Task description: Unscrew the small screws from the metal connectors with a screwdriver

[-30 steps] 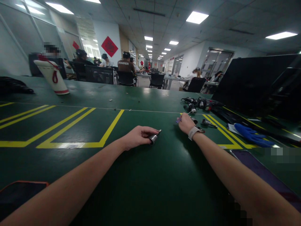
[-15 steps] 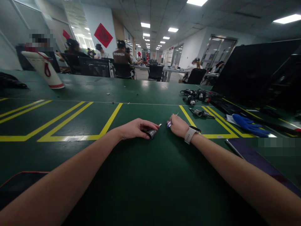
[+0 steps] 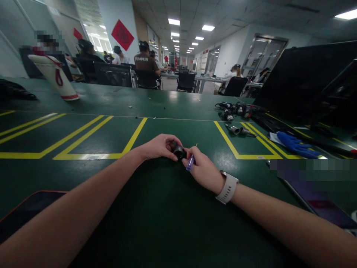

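Observation:
My left hand (image 3: 158, 147) is closed on a small dark metal cylinder part (image 3: 178, 151) that rests on the green table (image 3: 167, 208). My right hand (image 3: 203, 169), with a white watch on the wrist, grips a small purple-handled screwdriver (image 3: 190, 162). Its thin tip points up just beside the part. The two hands touch around the part at the table's middle.
Several similar metal parts (image 3: 235, 111) lie at the back right, near a blue glove (image 3: 295, 145) and black cases (image 3: 306, 85). A white cone-shaped object (image 3: 55, 78) stands at the back left. Dark flat devices lie at the near left (image 3: 25, 212) and right (image 3: 320, 201). People sit at desks behind.
My right hand came back from the far right with the screwdriver and met my left hand. The left hand turned the part up off the table.

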{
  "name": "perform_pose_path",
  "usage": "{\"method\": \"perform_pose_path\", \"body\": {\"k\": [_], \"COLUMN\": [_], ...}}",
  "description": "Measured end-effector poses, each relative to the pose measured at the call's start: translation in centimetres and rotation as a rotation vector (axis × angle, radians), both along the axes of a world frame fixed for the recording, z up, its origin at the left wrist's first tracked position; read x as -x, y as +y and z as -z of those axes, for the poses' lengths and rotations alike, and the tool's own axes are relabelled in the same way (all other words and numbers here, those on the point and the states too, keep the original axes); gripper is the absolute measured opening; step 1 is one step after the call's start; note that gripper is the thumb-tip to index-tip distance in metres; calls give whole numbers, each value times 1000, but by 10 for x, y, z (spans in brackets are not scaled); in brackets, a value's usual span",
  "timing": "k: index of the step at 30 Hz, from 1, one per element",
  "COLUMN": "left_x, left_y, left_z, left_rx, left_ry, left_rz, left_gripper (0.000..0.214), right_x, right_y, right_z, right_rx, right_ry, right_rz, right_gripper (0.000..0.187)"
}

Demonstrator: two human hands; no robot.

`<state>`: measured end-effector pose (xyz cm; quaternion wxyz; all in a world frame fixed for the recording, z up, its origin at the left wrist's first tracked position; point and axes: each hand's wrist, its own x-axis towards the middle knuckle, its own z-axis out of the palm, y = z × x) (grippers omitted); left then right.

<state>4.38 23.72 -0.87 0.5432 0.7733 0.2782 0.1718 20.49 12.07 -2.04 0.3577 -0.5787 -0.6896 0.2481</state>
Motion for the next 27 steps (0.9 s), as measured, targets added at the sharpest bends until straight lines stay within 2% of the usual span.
{"method": "perform_pose_path", "body": {"k": [5, 9, 13, 17, 20, 23, 25, 27], "left_x": [-7, -11, -12, -13, -14, -14, -13, -11], "left_y": [-3, -4, -6, -9, -11, -11, -9, -6], "left_z": [2, -3, -14, -20, -21, -19, -15, -9], "left_rx": [-194, -424, -708, -911, -959, -930, -868, -738], "left_ry": [3, -7, 125, 201, 198, 166, 136, 81], "left_rz": [-38, -25, 33, 76, 92, 58, 10, -38], "left_gripper": [43, 41, 34, 28, 26, 26, 28, 31], "right_x": [-7, -7, -6, -7, -8, -8, -7, -7], "right_y": [10, 16, 17, 16, 17, 18, 18, 18], "right_z": [6, 9, 7, 6, 6, 8, 8, 8], "right_rx": [35, 67, 92, 101, 101, 80, 81, 97], "right_ry": [355, 558, 622, 640, 636, 628, 648, 677], "right_rz": [22, 63, 92, 87, 86, 94, 98, 106], "right_gripper": [11, 14, 16, 17, 16, 16, 17, 16]}}
